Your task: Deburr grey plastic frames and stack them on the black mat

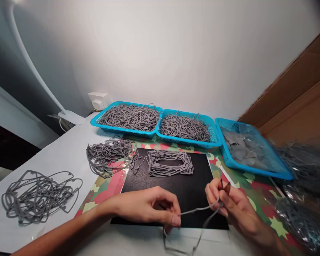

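Note:
A thin grey loop (196, 209) hangs between my two hands over the front edge of the black mat (138, 185). My left hand (160, 208) pinches its left part between thumb and fingers. The right part is gripped by my right hand (229, 202), which also has a small dark pointed piece (225, 185) at its fingertips; whether this is a tool cannot be made out. Behind my hands, a neat stack of grey rectangular loops (170, 163) lies on the mat. A tangled pile of grey loops (109, 154) sits at the mat's upper left.
Two blue baskets (124, 131) (189, 142) hold grey loops along the wall. Another blue basket (232, 161) at right holds flat grey pieces. More loops (40, 195) lie at far left. Clear plastic bags (301, 217) are at right, a white lamp (72, 117) at left.

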Available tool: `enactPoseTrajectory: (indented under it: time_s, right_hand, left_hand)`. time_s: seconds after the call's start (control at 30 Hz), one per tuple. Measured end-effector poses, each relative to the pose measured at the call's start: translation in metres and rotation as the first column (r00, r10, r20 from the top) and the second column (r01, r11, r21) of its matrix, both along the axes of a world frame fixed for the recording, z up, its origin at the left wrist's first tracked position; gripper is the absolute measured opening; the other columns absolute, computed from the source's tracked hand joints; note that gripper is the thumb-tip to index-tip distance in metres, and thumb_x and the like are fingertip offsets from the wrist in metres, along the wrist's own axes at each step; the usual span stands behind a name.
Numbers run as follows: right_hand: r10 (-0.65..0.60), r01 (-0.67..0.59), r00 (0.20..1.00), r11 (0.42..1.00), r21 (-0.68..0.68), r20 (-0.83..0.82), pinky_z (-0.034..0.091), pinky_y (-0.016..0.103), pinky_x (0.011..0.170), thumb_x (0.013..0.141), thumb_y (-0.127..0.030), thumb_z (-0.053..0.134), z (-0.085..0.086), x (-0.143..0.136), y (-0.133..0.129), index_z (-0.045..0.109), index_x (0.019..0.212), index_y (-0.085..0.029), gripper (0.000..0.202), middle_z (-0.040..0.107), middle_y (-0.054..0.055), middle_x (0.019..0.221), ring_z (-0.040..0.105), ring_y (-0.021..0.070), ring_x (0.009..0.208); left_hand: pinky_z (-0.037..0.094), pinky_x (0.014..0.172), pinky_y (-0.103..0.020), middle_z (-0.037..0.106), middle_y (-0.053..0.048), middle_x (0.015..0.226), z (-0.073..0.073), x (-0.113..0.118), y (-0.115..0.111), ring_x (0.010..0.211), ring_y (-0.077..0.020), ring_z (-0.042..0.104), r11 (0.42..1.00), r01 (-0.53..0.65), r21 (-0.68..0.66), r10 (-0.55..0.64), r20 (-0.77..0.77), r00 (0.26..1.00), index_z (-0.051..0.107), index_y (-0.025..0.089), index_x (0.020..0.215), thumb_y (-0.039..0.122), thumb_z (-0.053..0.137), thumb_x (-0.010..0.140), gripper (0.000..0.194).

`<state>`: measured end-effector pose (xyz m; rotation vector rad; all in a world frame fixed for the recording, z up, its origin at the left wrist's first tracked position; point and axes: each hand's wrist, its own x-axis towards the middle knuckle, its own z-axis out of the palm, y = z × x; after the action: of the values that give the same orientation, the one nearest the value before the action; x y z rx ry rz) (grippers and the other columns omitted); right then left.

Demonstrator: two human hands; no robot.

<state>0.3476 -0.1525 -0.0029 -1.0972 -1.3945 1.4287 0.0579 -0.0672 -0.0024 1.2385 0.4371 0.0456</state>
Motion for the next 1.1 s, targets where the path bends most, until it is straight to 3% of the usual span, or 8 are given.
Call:
enactPoseTrajectory:
  time_s: [0.1, 0.23, 0.43, 0.63, 0.77, 0.97, 1.03, 1.1]
  right_hand:
    - [-0.081, 0.078, 0.994, 0.996, -0.041, -0.069, 0.031, 0.031, 0.058, 0.107, -0.07, 0.059, 0.005, 0.004, 0.003, 0.052, 0.085, -0.024, 0.051, 0.039, -0.003, 0.076, 0.03, 0.0147, 0.063]
    - [-0.119, 0.141, 0.985, 0.974, -0.179, 0.125, 0.033, 0.029, 0.06, 0.099, -0.077, 0.068, 0.011, 0.007, 0.008, 0.06, 0.093, -0.023, 0.055, 0.042, -0.003, 0.083, 0.032, 0.0143, 0.067]
    - [-0.037, 0.106, 0.883, 0.987, -0.122, 0.468, 0.042, 0.027, 0.067, 0.107, -0.075, 0.057, -0.01, 0.011, 0.015, 0.058, 0.09, -0.024, 0.054, 0.049, -0.004, 0.079, 0.047, 0.0159, 0.072]
    - [-0.191, 0.191, 0.804, 0.98, 0.059, 0.564, 0.052, 0.027, 0.069, 0.11, -0.064, 0.057, -0.024, 0.014, 0.016, 0.061, 0.097, -0.026, 0.041, 0.059, -0.001, 0.085, 0.057, 0.0185, 0.08]
    - [-0.257, 0.238, 0.775, 0.965, 0.109, 0.578, 0.058, 0.025, 0.069, 0.109, -0.062, 0.061, -0.025, 0.008, 0.014, 0.065, 0.103, -0.026, 0.037, 0.056, -0.001, 0.081, 0.057, 0.0174, 0.075]
    - [-0.314, 0.254, 0.713, 0.949, 0.186, 0.627, 0.06, 0.026, 0.067, 0.107, -0.063, 0.06, -0.023, 0.009, 0.015, 0.069, 0.105, -0.027, 0.037, 0.056, -0.002, 0.081, 0.061, 0.0175, 0.072]
    - [-0.315, 0.238, 0.686, 0.949, 0.207, 0.656, 0.058, 0.027, 0.067, 0.107, -0.062, 0.06, -0.023, 0.012, 0.017, 0.07, 0.112, -0.028, 0.036, 0.058, -0.001, 0.082, 0.062, 0.018, 0.071]
    - [-0.292, 0.204, 0.671, 0.957, 0.208, 0.682, 0.053, 0.027, 0.063, 0.108, -0.062, 0.059, -0.024, 0.014, 0.019, 0.069, 0.116, -0.027, 0.036, 0.058, -0.003, 0.078, 0.06, 0.0178, 0.067]
  left_hand:
    - [0.057, 0.083, -0.026, 0.075, -0.001, 0.089, 0.003, -0.006, 0.004, 0.08, -0.0141, 0.072, 1.0, 0.007, 0.014, -0.007, -0.019, 1.0, 0.071, 0.02, 0.095, 0.063, 0.086, 0.093, 0.046]
    - [0.061, 0.065, -0.028, 0.072, 0.001, 0.076, 0.009, -0.009, 0.012, 0.059, -0.0148, 0.07, 0.997, -0.02, -0.071, 0.017, -0.041, 0.999, 0.063, 0.02, 0.097, 0.069, 0.082, 0.094, 0.052]
    - [0.058, 0.063, -0.026, 0.078, -0.006, 0.099, 0.016, -0.014, 0.023, 0.072, -0.0156, 0.072, 0.967, -0.133, 0.216, 0.164, -0.134, 0.977, 0.071, 0.016, 0.11, 0.062, 0.074, 0.102, 0.047]
    - [0.054, 0.092, -0.03, 0.073, -0.006, 0.13, 0.025, -0.029, 0.025, 0.112, -0.0223, 0.071, 0.73, -0.035, 0.683, 0.206, -0.17, 0.964, 0.069, 0.028, 0.143, 0.047, 0.07, 0.11, 0.038]
    - [0.049, 0.083, -0.027, 0.067, -0.003, 0.122, 0.025, -0.032, 0.018, 0.101, -0.0189, 0.069, 0.549, 0.016, 0.836, 0.226, -0.167, 0.96, 0.073, 0.028, 0.123, 0.044, 0.064, 0.114, 0.021]
    - [0.044, 0.074, -0.03, 0.07, -0.003, 0.108, 0.006, -0.013, 0.0, 0.092, -0.0203, 0.069, 0.365, 0.114, 0.924, -0.011, -0.118, 0.993, 0.071, 0.023, 0.109, 0.035, 0.071, 0.111, 0.012]
    - [0.044, 0.073, -0.031, 0.071, -0.004, 0.105, 0.004, -0.01, -0.002, 0.091, -0.0213, 0.069, 0.363, 0.123, 0.924, -0.046, -0.114, 0.992, 0.07, 0.021, 0.104, 0.028, 0.068, 0.112, 0.011]
    - [0.045, 0.074, -0.031, 0.071, -0.005, 0.102, 0.008, -0.012, 0.001, 0.092, -0.0222, 0.068, 0.417, 0.178, 0.891, -0.085, -0.156, 0.984, 0.07, 0.022, 0.1, 0.028, 0.063, 0.114, 0.017]
